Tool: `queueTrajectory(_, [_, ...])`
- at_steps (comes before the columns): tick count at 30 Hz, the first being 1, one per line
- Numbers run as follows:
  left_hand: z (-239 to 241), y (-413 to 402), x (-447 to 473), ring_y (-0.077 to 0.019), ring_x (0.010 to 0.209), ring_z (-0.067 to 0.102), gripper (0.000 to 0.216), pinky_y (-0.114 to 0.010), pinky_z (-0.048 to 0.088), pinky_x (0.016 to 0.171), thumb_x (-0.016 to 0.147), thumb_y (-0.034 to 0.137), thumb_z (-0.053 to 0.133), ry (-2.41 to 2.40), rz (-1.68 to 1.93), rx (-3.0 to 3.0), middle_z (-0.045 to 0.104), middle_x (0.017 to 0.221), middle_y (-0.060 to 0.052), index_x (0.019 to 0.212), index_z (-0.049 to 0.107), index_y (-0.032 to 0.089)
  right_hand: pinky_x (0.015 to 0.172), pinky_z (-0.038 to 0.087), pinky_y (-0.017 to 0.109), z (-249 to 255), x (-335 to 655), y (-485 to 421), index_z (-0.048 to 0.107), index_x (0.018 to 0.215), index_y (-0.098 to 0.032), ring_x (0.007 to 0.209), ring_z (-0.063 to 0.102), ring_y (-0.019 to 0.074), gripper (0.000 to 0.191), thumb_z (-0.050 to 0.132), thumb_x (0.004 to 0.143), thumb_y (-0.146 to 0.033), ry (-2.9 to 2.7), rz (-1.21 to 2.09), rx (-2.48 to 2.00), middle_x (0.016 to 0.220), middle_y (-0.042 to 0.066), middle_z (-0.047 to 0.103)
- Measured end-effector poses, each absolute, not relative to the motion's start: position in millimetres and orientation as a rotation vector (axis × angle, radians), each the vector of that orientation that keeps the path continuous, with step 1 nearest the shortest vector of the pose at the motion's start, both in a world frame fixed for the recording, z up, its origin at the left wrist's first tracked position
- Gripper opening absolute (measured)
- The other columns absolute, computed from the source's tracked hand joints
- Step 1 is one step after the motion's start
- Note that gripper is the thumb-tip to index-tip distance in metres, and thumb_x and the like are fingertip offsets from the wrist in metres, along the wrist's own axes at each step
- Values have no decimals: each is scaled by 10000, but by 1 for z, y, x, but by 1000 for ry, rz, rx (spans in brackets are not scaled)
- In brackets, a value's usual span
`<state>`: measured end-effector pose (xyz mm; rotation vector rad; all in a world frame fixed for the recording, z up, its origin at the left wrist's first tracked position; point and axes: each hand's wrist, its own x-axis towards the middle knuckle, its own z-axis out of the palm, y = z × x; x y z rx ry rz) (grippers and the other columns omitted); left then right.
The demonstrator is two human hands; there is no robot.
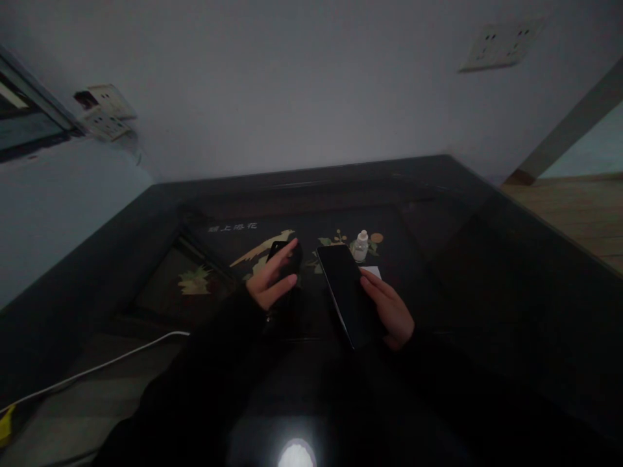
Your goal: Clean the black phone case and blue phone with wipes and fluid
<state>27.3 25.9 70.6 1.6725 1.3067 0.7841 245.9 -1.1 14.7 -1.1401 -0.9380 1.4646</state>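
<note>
Right hand (389, 310) cupped under a black smartphone (348, 293), fingers along its right edge, screen dark, tilted up off the table (487, 272). Left hand (272, 279) loosely curled on a small black object (287, 256), fingers spread. Just beyond the phone: small white bottle (361, 246), white card (372, 271).

Blk phone (346, 292), screen dark, tilted in right grip; small blk object (288, 258), under left fingers, on table.
</note>
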Motion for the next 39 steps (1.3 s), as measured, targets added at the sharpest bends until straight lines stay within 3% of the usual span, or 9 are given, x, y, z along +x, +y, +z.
queueTrajectory(2, [53,43,11,-343,1324,112,711,-461,95,1060,721,412,497,1775,636,2006,188,1438,-165,1348,320,126,703,526,339,16,245,-2,555,1133,-218,834,642,205,419,520,786,-451,-882,1497,-1136,1001,33,667])
queueTrajectory(4, [32,53,4,-435,1301,63,687,-558,84,1012,735,431,503,2078,445,2055,119,1444,-198,1352,311,196,709,521,335,17,244,-3,565,1115,-218,837,641,203,414,529,779,-457,-830,1535,-1122,1011,32,664])
queueTrajectory(8, [-5,58,10,-413,1288,179,627,-491,225,1000,783,503,426,2231,127,2109,197,1427,-180,1349,297,268,701,511,318,15,242,-5,581,1094,-228,867,629,202,401,564,760,-449,-758,1601,-1092,1037,26,657])
queueTrajectory(14, [-11,66,7,-330,1256,303,553,-414,254,1011,829,391,347,2198,87,2236,356,1366,-115,1351,318,212,720,498,327,8,243,-4,586,1090,-224,869,625,206,415,568,755,-467,-789,1587,-1076,1026,26,661])
queueTrajectory(18, [1,71,-9,-310,1013,530,634,-387,390,876,774,378,398,2224,30,2200,506,1164,-190,1339,322,101,739,492,336,7,245,-3,586,1094,-221,860,626,206,426,576,747,-468,-783,1580,-1072,1019,27,663])
queueTrajectory(20, [3,71,-17,-308,856,587,575,-395,441,754,734,404,431,2248,-24,2132,579,983,-199,1199,473,68,745,488,340,7,245,-3,589,1090,-221,856,626,207,423,581,743,-464,-783,1579,-1069,1011,26,665])
queueTrajectory(23, [1,68,-25,-267,639,589,358,-386,444,623,688,422,458,2231,-70,2064,590,653,-99,888,574,148,751,483,346,7,245,-2,586,1096,-222,861,623,212,431,583,739,-463,-787,1581,-1066,1019,28,661])
queueTrajectory(30, [3,69,-22,-159,470,454,107,-301,349,532,645,314,463,2129,237,1950,398,483,16,701,457,223,728,479,321,9,245,-3,588,1095,-236,838,619,194,405,577,752,-452,-805,1570,-1062,1012,18,662])
queueTrajectory(39, [13,57,10,-90,384,434,352,-210,342,459,585,292,536,1368,738,1309,499,483,82,875,349,217,560,454,251,38,256,3,566,1124,-220,589,569,113,444,629,712,-374,-853,1460,-1085,896,16,669])
